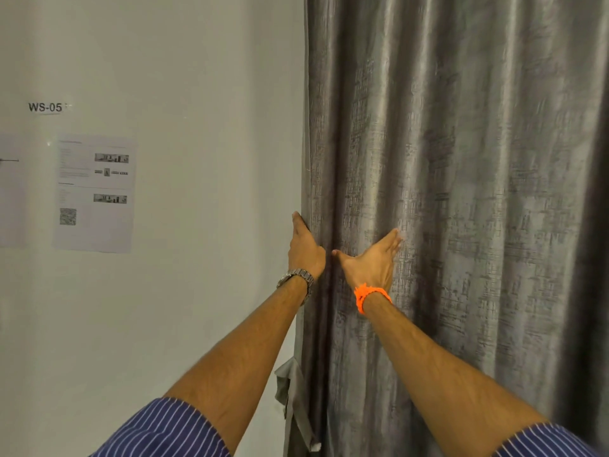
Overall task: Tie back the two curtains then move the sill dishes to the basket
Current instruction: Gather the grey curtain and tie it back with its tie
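A grey, textured curtain [461,192] hangs in long folds over the right half of the view. My left hand [304,249], with a metal watch on its wrist, lies along the curtain's left edge; its fingers reach behind the fabric, so the grip is hidden. My right hand [375,258], with an orange thread on its wrist, presses flat and spread against the front of the curtain, just right of the left hand. A light grey strip of cloth [291,397] hangs at the curtain's lower left edge. The sill, the dishes and the basket are out of view.
A white wall [181,94] fills the left half. A printed sheet with a QR code [94,192] is stuck on it, under a label reading WS-05 [45,107]. Another sheet shows at the far left edge.
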The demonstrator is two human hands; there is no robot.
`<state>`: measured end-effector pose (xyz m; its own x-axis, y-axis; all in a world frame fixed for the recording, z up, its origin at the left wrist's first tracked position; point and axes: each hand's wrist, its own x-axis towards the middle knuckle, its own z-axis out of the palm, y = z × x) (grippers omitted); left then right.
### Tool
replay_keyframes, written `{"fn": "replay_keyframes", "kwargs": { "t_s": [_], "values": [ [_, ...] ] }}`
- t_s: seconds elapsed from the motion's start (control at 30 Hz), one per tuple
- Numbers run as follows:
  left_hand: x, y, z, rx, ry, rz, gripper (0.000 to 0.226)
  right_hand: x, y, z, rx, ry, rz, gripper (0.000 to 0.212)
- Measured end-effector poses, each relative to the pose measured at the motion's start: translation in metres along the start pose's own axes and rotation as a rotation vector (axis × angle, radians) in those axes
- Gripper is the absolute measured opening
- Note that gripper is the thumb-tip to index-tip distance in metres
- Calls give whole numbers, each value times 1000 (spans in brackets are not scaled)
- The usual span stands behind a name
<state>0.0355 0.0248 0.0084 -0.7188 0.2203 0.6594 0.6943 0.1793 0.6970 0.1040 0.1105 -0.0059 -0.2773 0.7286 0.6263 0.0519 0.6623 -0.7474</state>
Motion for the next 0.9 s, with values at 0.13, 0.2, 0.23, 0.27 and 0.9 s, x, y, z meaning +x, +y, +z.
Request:
{"fn": "replay_keyframes", "kwargs": {
  "t_s": [0.13,0.2,0.23,0.27,0.9],
  "values": [
    [0,3,-1,-2,-76,4,84,-4,-6,2,34,26,-22,116],
    [-1,5,-3,2,-120,17,85,-7,-11,2,76,28,-3,101],
    [-1,6,-3,-1,-148,24,86,-7,-13,2,92,27,10,94],
    [-2,8,-4,-2,-173,29,87,-6,-14,1,99,24,20,86],
    [-16,50,18,-172,-193,-40,76,-16,-14,-38,151,-287,-199,15]
  ]
}}
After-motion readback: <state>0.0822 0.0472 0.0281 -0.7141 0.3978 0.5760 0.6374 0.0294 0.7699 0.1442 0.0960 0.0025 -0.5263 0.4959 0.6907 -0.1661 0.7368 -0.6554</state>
